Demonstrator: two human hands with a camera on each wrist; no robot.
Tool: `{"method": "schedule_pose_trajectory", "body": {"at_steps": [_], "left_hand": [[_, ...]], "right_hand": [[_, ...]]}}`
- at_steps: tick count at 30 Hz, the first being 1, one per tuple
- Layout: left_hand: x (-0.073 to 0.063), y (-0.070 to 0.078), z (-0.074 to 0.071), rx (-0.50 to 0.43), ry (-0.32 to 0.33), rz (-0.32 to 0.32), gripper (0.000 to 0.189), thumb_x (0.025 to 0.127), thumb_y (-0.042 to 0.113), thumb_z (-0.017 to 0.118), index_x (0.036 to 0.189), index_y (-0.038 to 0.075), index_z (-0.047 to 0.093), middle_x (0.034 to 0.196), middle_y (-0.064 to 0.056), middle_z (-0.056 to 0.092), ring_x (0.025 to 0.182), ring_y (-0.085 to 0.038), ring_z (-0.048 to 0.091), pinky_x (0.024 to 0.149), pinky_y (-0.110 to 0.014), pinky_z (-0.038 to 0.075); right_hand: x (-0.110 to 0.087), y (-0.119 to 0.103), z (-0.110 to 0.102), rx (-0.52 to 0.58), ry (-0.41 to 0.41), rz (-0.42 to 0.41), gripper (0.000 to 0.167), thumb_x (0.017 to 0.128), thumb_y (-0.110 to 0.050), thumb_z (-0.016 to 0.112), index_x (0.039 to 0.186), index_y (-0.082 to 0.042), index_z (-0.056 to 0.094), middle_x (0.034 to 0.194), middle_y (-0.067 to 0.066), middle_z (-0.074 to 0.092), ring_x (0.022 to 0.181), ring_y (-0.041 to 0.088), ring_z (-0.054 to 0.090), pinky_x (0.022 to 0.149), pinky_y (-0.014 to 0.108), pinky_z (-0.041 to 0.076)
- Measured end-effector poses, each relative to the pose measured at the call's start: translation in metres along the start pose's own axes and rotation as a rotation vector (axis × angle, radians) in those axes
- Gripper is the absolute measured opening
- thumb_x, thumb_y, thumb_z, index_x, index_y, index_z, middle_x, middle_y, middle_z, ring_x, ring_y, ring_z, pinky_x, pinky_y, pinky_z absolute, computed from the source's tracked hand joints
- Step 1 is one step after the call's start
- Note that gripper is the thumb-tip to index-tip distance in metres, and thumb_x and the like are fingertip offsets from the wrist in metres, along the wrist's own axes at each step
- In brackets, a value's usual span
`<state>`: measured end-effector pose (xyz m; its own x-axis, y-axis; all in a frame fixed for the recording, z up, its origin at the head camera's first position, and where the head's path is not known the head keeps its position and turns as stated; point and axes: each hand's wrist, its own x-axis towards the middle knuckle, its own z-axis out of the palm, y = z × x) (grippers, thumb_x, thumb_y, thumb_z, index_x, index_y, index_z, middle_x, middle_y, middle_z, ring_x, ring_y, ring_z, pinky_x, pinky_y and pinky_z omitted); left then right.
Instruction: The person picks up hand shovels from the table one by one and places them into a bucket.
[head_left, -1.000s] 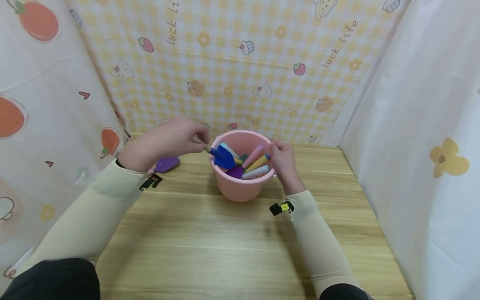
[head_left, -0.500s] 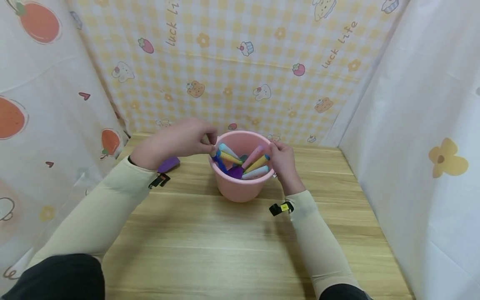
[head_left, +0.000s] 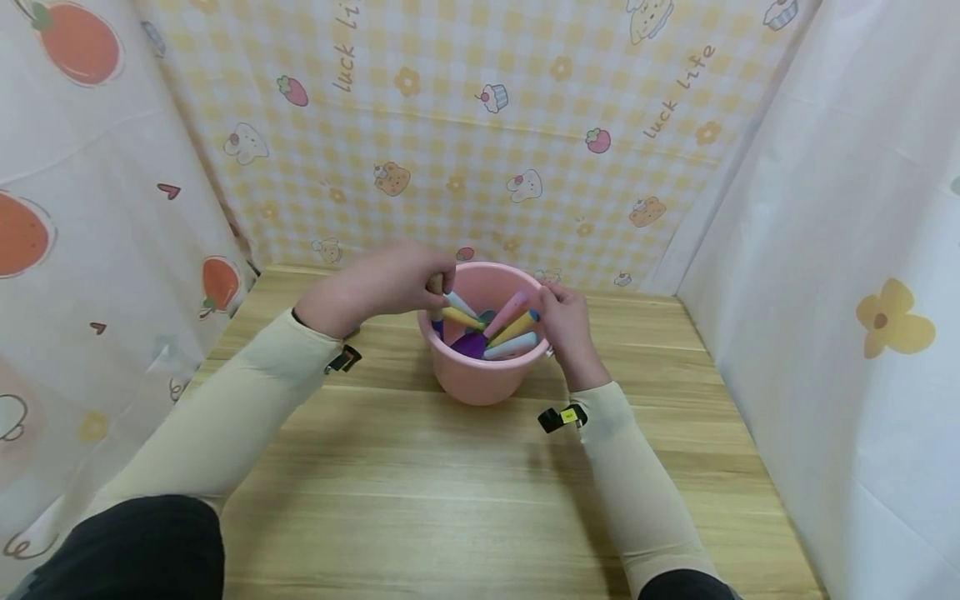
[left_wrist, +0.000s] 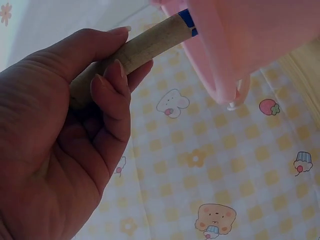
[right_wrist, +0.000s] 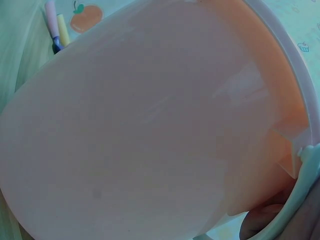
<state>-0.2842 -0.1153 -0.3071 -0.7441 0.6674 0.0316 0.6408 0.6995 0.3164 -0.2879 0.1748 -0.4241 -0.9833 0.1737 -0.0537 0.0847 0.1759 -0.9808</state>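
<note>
My left hand (head_left: 401,287) grips the wooden handle (left_wrist: 150,45) of a blue toy shovel (left_wrist: 186,19) over the left rim of a pink bucket (head_left: 480,379). The shovel's blue end reaches down inside the bucket, its blade mostly hidden. In the left wrist view the fingers curl around the handle's end. On the other side, my right hand (head_left: 566,329) holds the bucket at its right rim, by the white bucket handle (right_wrist: 305,180). Inside stand several toy tools, among them a pink handle (head_left: 507,312), a yellow handle (head_left: 516,327), a pale blue handle (head_left: 512,345) and a purple blade (head_left: 468,343).
The bucket stands upright on a wooden table (head_left: 450,492). Beyond it in the right wrist view lie tools with a pink handle (right_wrist: 52,20) and a yellow handle (right_wrist: 63,30). A checked cloth (head_left: 465,142) hangs behind, with white cloths on both sides.
My left hand has moved right to the bucket's rim, and the blue shovel has tipped blade-down into the bucket. The left forearm now covers the purple shovel on the table. My right hand stays put.
</note>
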Motion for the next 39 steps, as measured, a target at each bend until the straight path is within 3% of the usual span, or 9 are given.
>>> {"method": "schedule_pose_trajectory", "body": {"at_steps": [7,11,18,23,27,31,37,39], "left_hand": [[0.014,0.001,0.008,0.057,-0.062,0.002,0.017,0.098,0.017,0.083,0.092,0.016,0.068,0.087,0.004,0.071,0.082,-0.021,0.063,0.074,-0.036,0.054],[0.024,0.006,0.012,0.065,-0.107,-0.004,0.014,0.097,0.013,0.082,0.094,0.014,0.069,0.089,0.001,0.071,0.083,-0.021,0.064,0.073,-0.035,0.055],[0.033,0.007,0.026,0.102,-0.098,0.023,0.016,0.098,0.019,0.086,0.1,0.014,0.071,0.089,0.001,0.07,0.085,-0.021,0.065,0.075,-0.035,0.056],[0.036,0.007,0.032,0.126,-0.088,0.044,0.017,0.097,0.021,0.087,0.102,0.012,0.073,0.087,0.0,0.07,0.082,-0.02,0.064,0.073,-0.035,0.054],[0.04,0.007,0.036,0.125,-0.099,0.03,0.014,0.099,0.02,0.084,0.104,0.013,0.073,0.086,0.001,0.069,0.08,-0.019,0.064,0.07,-0.034,0.054],[0.046,0.008,0.042,0.075,-0.12,0.03,0.016,0.098,0.018,0.084,0.096,0.016,0.068,0.084,0.001,0.067,0.077,-0.019,0.064,0.067,-0.033,0.053],[0.058,0.009,0.058,-0.081,-0.096,0.16,0.019,0.095,0.004,0.082,0.089,0.018,0.072,0.074,0.003,0.059,0.07,-0.015,0.057,0.068,-0.03,0.046],[0.061,0.01,0.062,-0.077,-0.078,0.197,0.019,0.094,0.003,0.081,0.087,0.017,0.072,0.071,0.005,0.056,0.068,-0.014,0.054,0.068,-0.029,0.043]], "right_hand": [[-0.001,-0.001,-0.001,0.006,0.007,-0.008,0.041,0.117,-0.026,0.054,0.15,-0.008,0.069,0.151,0.013,0.067,0.119,0.024,0.068,0.075,0.024,0.059],[-0.002,-0.001,-0.001,0.006,0.006,-0.013,0.041,0.117,-0.026,0.054,0.149,-0.009,0.07,0.15,0.013,0.067,0.117,0.024,0.068,0.071,0.023,0.058],[-0.001,0.0,0.0,0.0,0.014,-0.004,0.041,0.117,-0.027,0.054,0.149,-0.008,0.07,0.149,0.012,0.068,0.125,0.024,0.067,0.09,0.031,0.061],[0.001,0.0,0.002,0.014,0.031,-0.013,0.04,0.116,-0.025,0.056,0.147,-0.004,0.07,0.149,0.014,0.068,0.134,0.022,0.064,0.109,0.038,0.056],[0.001,0.0,0.003,0.024,0.034,-0.004,0.04,0.116,-0.025,0.056,0.148,-0.005,0.07,0.15,0.014,0.067,0.134,0.023,0.064,0.111,0.04,0.055],[0.001,-0.001,0.003,0.023,0.033,-0.007,0.041,0.116,-0.025,0.056,0.148,-0.005,0.07,0.15,0.014,0.067,0.134,0.022,0.064,0.11,0.039,0.056],[0.001,-0.001,0.003,0.027,0.031,-0.016,0.04,0.116,-0.024,0.056,0.147,-0.005,0.071,0.148,0.014,0.068,0.132,0.022,0.065,0.11,0.039,0.056],[0.001,-0.001,0.002,0.027,0.031,-0.019,0.039,0.116,-0.024,0.056,0.147,-0.004,0.071,0.148,0.014,0.068,0.132,0.022,0.065,0.11,0.04,0.056]]}}
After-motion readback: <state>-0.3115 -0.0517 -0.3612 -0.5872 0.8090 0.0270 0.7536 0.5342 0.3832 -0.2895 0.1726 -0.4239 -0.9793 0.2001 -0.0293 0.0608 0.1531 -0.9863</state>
